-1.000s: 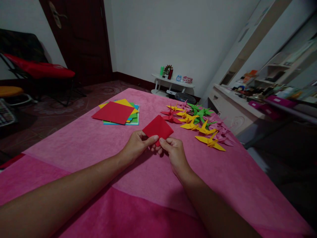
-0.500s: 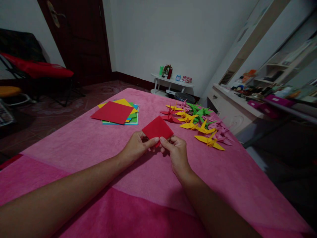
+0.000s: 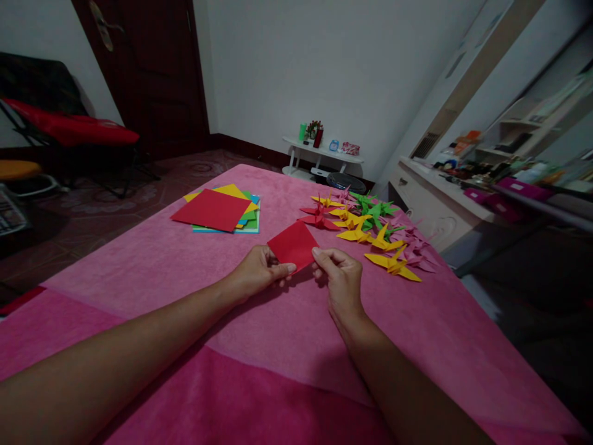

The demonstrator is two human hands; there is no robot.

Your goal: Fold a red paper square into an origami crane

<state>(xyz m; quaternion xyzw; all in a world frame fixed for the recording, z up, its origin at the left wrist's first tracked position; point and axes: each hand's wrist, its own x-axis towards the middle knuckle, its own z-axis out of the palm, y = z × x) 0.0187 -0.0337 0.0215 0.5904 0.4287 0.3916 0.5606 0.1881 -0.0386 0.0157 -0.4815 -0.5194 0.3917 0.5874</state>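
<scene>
A small folded red paper square (image 3: 293, 245) is held just above the pink cloth (image 3: 152, 272). My left hand (image 3: 259, 272) pinches its near left corner between thumb and fingers. My right hand (image 3: 340, 278) pinches the paper's right corner, fingers curled. Beyond the paper lie several folded paper cranes (image 3: 370, 232) in red, yellow, green and pink. To the far left sits a stack of coloured paper sheets (image 3: 217, 210) with a red sheet on top.
The pink-covered table runs from the near edge to the far wall. A low white shelf (image 3: 322, 157) with small items stands behind it. A cluttered dresser (image 3: 463, 191) is on the right, a red folding chair (image 3: 65, 133) and a dark door (image 3: 148, 74) on the left.
My right hand has slid right along the paper's edge, from the near corner beside my left thumb to the right corner. The left hand stays put.
</scene>
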